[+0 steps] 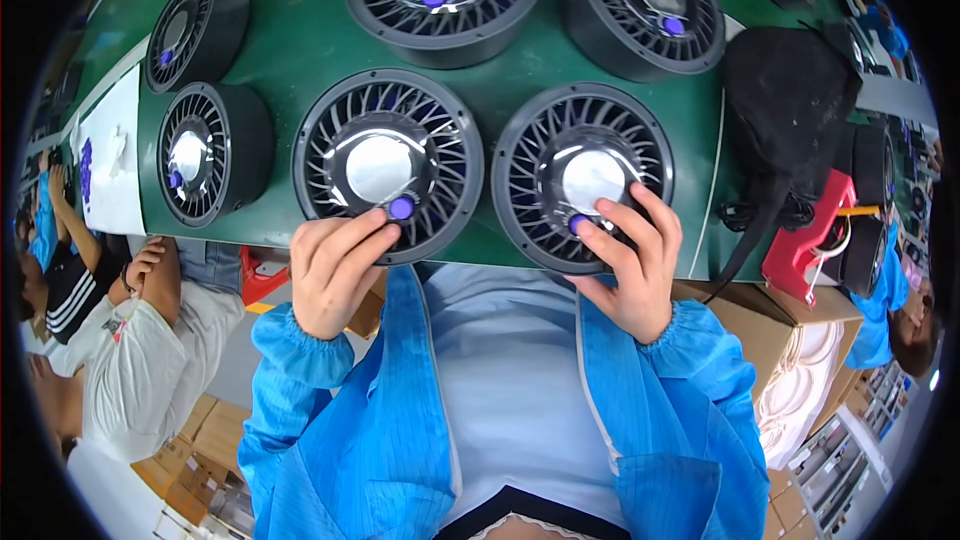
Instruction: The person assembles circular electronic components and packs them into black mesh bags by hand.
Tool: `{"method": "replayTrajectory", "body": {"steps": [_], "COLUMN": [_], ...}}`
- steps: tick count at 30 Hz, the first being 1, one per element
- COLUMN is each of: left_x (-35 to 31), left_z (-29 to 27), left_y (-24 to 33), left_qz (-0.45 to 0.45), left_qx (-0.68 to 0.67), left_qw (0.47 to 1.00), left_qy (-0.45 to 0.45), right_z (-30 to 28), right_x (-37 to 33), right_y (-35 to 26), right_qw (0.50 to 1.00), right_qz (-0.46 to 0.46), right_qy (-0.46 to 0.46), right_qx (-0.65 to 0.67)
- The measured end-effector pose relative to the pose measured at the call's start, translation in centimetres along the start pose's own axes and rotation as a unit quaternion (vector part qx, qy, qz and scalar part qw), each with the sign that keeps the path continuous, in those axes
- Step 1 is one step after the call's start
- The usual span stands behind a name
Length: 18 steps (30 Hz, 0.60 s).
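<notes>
Two round black fans [345, 100] [520, 120] with swirled grilles and shiny silver centres lie side by side at the table's near edge. My left hand [335, 265] grips the near rim of the left fan, its fingers over the grille and the thumb hidden. Those fingertips lie beside a small purple knob [401, 208]. On the right fan, my right hand [640, 265] has its fingers spread across the face and its thumb by the near rim. One fingertip touches that fan's purple knob [579, 225], partly covering it.
More such fans stand behind [445, 45] and at left [255, 155] on the green table [290, 20]. A black bag [790, 90] and a red tool-like object [810, 240] are at right. A cardboard box [740, 325] holds pale coils. People sit at left [185, 360].
</notes>
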<state>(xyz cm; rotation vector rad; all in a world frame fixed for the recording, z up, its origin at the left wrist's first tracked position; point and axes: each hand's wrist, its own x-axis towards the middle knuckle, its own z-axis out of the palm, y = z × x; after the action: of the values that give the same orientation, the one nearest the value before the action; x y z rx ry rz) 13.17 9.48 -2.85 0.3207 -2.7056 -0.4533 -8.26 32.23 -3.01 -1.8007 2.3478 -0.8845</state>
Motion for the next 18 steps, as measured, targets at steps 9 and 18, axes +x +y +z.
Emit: {"method": "replayTrajectory", "body": {"steps": [9, 18], "left_x": [0.8, 0.4], "left_z": [-0.1, 0.3], "left_y": [0.8, 0.3], "left_qz": [0.032, 0.07], "left_qx": [0.028, 0.026], "left_qw": [0.999, 0.997], "left_qy": [-0.02, -0.011], "right_z": [-0.3, -1.7], "right_x": [0.3, 0.9], "right_y": [-0.5, -0.2], "right_qw": [1.0, 0.995], "right_qz": [0.022, 0.018], "right_qy": [-0.017, -0.043], "right_qx": [0.0, 0.086]}}
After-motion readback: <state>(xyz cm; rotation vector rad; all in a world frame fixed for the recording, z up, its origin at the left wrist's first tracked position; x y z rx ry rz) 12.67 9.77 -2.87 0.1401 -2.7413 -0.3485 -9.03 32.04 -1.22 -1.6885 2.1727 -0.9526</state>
